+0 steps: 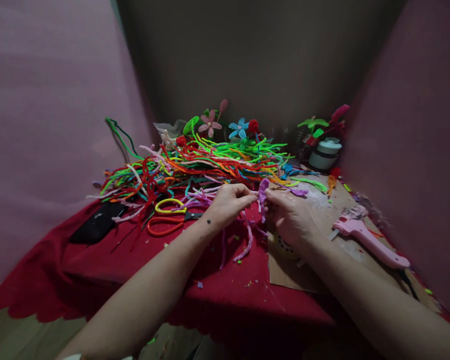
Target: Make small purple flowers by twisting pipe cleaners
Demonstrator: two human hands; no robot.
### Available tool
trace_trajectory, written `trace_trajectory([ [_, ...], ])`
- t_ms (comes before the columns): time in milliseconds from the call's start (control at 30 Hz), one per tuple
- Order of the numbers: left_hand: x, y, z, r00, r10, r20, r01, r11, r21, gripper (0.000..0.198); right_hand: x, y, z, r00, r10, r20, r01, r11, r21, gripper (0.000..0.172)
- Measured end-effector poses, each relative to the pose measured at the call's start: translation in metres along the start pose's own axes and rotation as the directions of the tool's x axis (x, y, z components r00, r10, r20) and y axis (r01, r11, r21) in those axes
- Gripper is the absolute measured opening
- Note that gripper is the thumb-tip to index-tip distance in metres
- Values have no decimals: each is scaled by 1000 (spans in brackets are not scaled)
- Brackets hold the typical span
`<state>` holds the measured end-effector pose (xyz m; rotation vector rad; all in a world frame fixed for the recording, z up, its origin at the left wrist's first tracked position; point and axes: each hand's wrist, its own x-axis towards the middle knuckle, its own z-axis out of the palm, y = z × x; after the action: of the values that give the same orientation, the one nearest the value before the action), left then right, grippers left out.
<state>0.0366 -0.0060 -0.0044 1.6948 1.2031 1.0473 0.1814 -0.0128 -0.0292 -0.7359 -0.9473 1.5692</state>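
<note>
Between my two hands is a purple pipe cleaner, bent into a narrow looped shape and held above the table. My left hand pinches its left side with thumb and forefinger. On the other side, the fingers of my right hand close on the same piece; their tips are partly hidden. Loose purple pipe cleaners hang or lie just below my hands. Close to my left wrist lie scissors with one yellow and one red handle. A roll of tape sits partly under my right hand.
A big heap of coloured pipe cleaners spreads across the red cloth. A black phone lies left. On the cardboard at right rests a pink glue gun. Finished pipe-cleaner flowers and a lidded jar stand behind.
</note>
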Motion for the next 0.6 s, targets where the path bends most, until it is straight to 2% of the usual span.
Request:
trace_trajectory([
  [133,-1,-3,2,999,27,19,-27,1000,4,19,-3,0,0,999,30,-36,-34,993,-117,18],
  [267,-4,-2,7,990,106,-96,-103,994,39,18,-5,-3,4,998,18,-55,-25,992,-122,24],
  [333,-4,-1,8,985,99,-142,-102,995,-15,20,-6,-3,4,998,15,-67,-22,994,-107,25],
  [367,-4,-1,9,989,68,-132,-76,995,-58,21,-5,-3,3,997,25,-76,-32,995,-98,26],
  [400,-4,-1,9,996,27,-90,-36,994,-100,24,-5,-2,3,996,34,-84,-41,995,-86,26],
  [467,-4,-2,9,997,-53,61,63,985,-159,27,-3,0,1,995,25,-93,-31,998,-60,26],
  [533,-4,-4,10,973,-108,205,148,970,-192,26,-1,2,-1,996,-9,-86,4,998,-55,24],
  [600,-5,-6,12,960,-119,252,177,959,-222,24,0,4,-3,996,-33,-80,26,996,-81,23],
])
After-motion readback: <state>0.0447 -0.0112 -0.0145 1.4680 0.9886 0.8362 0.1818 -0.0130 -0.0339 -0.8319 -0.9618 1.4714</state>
